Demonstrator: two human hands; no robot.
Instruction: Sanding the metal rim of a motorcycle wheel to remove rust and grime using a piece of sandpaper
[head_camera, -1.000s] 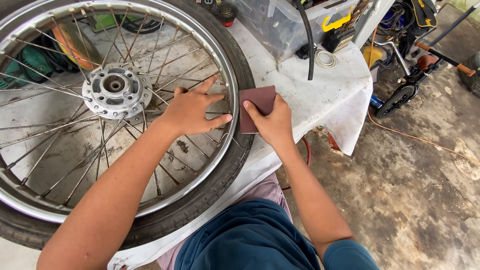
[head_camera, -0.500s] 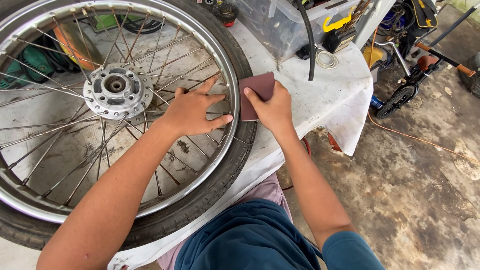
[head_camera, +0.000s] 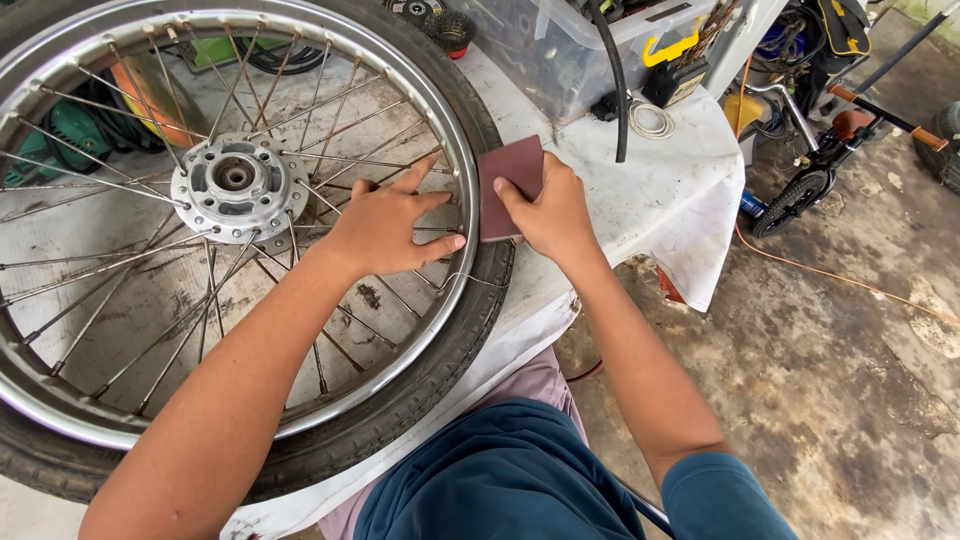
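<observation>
The spoked wheel (head_camera: 235, 240) lies flat on the cloth-covered worktop (head_camera: 660, 190), its tyre close to the near edge. The right hand (head_camera: 550, 210) pinches a reddish-brown sheet of sandpaper (head_camera: 512, 185), thumb on top and fingers curled behind, and presses it against the chrome rim (head_camera: 462, 180) on the wheel's right side. The left hand (head_camera: 385, 225) rests palm down across the spokes, fingers spread, gripping nothing, simply bracing the wheel. The rim looks bright in places and dull in others, so the rubbing seems only partly done, with most of the circle apparently left. Both forearms reach forward from the near edge, the right elbow bent outward.
</observation>
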